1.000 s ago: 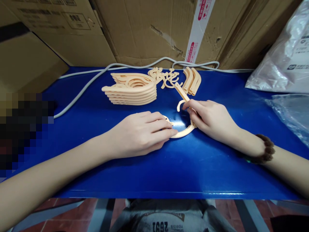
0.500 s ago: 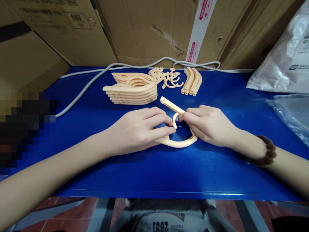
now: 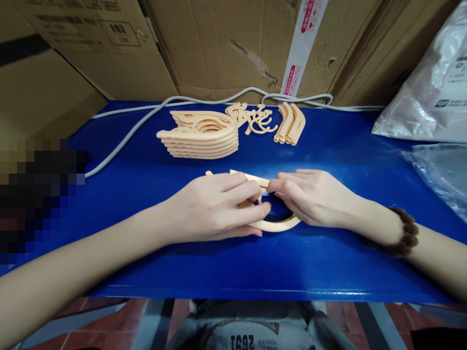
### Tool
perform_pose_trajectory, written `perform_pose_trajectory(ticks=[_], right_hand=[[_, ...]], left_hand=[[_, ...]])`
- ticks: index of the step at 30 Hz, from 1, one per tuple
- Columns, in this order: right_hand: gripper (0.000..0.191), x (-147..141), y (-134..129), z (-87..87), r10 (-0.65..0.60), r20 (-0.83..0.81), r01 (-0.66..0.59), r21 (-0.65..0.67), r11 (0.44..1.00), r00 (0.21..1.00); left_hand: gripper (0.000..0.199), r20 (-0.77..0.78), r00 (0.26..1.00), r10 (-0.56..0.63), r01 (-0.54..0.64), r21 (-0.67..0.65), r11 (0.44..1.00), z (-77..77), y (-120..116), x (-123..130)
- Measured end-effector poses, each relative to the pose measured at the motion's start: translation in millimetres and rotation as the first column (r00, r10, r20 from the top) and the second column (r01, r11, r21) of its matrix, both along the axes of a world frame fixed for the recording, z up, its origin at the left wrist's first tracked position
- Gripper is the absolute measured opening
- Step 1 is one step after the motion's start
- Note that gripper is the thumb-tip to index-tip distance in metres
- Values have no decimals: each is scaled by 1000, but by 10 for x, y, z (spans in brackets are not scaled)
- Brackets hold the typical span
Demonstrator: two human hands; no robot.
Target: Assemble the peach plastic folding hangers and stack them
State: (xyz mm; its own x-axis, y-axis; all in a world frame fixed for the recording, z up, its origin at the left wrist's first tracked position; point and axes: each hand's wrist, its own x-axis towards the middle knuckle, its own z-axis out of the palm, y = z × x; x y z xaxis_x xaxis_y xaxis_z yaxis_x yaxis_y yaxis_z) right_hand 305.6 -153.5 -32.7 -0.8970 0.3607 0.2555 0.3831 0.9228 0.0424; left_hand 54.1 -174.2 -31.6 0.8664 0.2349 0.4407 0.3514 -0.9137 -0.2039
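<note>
A cream plastic hanger [image 3: 279, 225] with a curved lower bar lies low over the blue table between both hands. My left hand [image 3: 219, 206] covers its left part, fingers closed round it. At the right side, my right hand [image 3: 310, 197] pinches the hanger near its upper arm [image 3: 251, 179]. A small hook piece shows partly between the fingertips; the rest of it is hidden. Behind stand a stack of folded cream hangers [image 3: 204, 141], a pile of loose hooks [image 3: 259, 119] and several curved arm pieces [image 3: 291, 124].
The blue table [image 3: 226, 272] has a grey cable [image 3: 127, 138] running across its left and back. Cardboard boxes [image 3: 226, 48] stand behind. Clear plastic bags [image 3: 426, 97] lie at the right, and a blurred dark object [image 3: 36, 199] is at the left edge.
The upper arm of the hanger has swung left and down toward my left hand. Both hands have shifted slightly nearer the front edge, and my left fingers now cover more of the hook piece.
</note>
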Motion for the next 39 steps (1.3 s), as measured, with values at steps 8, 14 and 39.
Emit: perform_pose_trajectory(ticks=[8,14,39], right_hand=[[28,-11,-22,49,-192,-205,86,-438,895,960],[30,3,113,18,-346,-328,115,-558,822,879],[9,-46,134,132,-523,-624,249,-476,844,580]], left_hand=[[17,-24,1000,1,-1,-25,1000,-12,6,20],[17,10,996,-92,93,-79,992,12,-6,53],[22,-32,981,-191,180,-205,962,-45,-121,159]])
